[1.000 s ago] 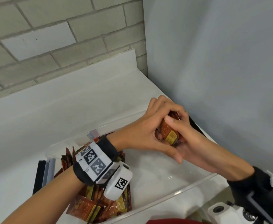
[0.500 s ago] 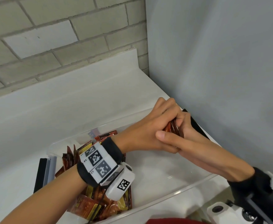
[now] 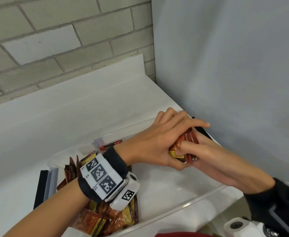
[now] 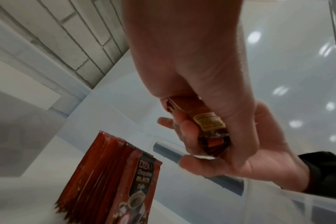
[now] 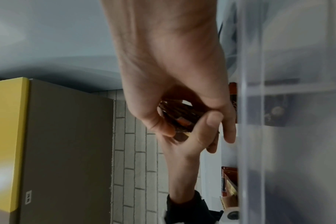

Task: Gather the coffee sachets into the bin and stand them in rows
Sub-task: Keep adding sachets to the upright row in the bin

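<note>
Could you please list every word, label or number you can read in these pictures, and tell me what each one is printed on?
"D2X" and "BLACK": on the front standing sachet in the bin, left wrist view.
Script lines above and below "BLACK" on the same sachet: too blurred to read.
Yellow label on the bundle of sachets held by both hands: print too small.
Square black-and-white markers on the wristband: coded patterns, no words.
Small label on the brown box: illegible.

Between both hands, the flat foil coffee sachets (image 3: 185, 144) are red-brown with a yellow label panel. Below the left hand (image 3: 154, 146), the standing red sachets (image 4: 113, 181) show a dark panel with white and yellow lettering inside the clear plastic bin (image 3: 183, 207).
</note>
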Demonstrator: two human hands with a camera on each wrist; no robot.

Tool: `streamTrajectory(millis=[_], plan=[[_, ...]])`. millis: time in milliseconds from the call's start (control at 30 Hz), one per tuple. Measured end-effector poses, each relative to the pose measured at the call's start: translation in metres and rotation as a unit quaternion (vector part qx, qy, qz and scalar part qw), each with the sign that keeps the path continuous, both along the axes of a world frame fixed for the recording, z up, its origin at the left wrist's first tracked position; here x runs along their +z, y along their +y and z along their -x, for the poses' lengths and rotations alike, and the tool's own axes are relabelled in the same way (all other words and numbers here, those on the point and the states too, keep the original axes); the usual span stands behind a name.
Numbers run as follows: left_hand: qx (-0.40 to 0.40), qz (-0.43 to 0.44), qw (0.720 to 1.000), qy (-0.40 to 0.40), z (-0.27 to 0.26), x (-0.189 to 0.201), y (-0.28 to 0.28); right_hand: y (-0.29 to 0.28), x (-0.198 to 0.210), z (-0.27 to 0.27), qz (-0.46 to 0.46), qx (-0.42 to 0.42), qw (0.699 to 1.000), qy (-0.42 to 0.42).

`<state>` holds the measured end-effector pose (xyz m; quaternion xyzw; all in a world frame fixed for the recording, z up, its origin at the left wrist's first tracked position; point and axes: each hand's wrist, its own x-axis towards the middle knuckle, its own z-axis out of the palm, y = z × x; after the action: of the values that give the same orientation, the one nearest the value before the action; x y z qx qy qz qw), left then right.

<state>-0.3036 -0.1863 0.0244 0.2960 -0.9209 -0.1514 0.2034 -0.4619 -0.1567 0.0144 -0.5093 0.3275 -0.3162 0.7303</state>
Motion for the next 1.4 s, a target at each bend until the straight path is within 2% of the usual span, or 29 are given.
streamTrajectory(millis=[133,233,400,500,633,767,867,967,1233,1400], plan=[[-0.012,-0.009,0.998,0.061,-0.004,0.004,-0.002,-0.004,-0.002,0.004,-0.024,-0.027,0.999,-0.028],[0.016,-0.08,0.989,0.122,-0.014,0.012,-0.007,-0.003,0.002,0.005,-0.061,-0.071,0.992,-0.079],[0.073,-0.232,0.961,0.136,-0.032,0.019,-0.015,-0.002,0.006,0.003,-0.053,-0.103,0.988,-0.099],[0.065,-0.311,0.935,0.158,-0.036,0.022,-0.017,-0.001,0.01,0.0,-0.042,-0.113,0.986,-0.113],[0.048,-0.361,0.908,0.209,-0.039,0.025,-0.018,-0.002,0.009,-0.001,-0.043,-0.128,0.984,-0.117],[0.049,-0.346,0.903,0.249,-0.043,0.028,-0.02,-0.004,0.004,-0.001,-0.076,-0.127,0.978,-0.145],[0.018,-0.309,0.903,0.298,-0.042,0.027,-0.02,-0.006,0.002,-0.003,-0.106,-0.086,0.981,-0.136],[-0.028,-0.282,0.91,0.302,-0.04,0.026,-0.021,-0.005,0.006,-0.001,-0.136,-0.068,0.979,-0.138],[-0.02,-0.3,0.912,0.28,-0.042,0.025,-0.021,-0.001,0.014,0.003,-0.113,-0.112,0.977,-0.138],[0.018,-0.285,0.915,0.284,-0.041,0.026,-0.02,-0.003,0.012,0.003,-0.098,-0.178,0.969,-0.142]])
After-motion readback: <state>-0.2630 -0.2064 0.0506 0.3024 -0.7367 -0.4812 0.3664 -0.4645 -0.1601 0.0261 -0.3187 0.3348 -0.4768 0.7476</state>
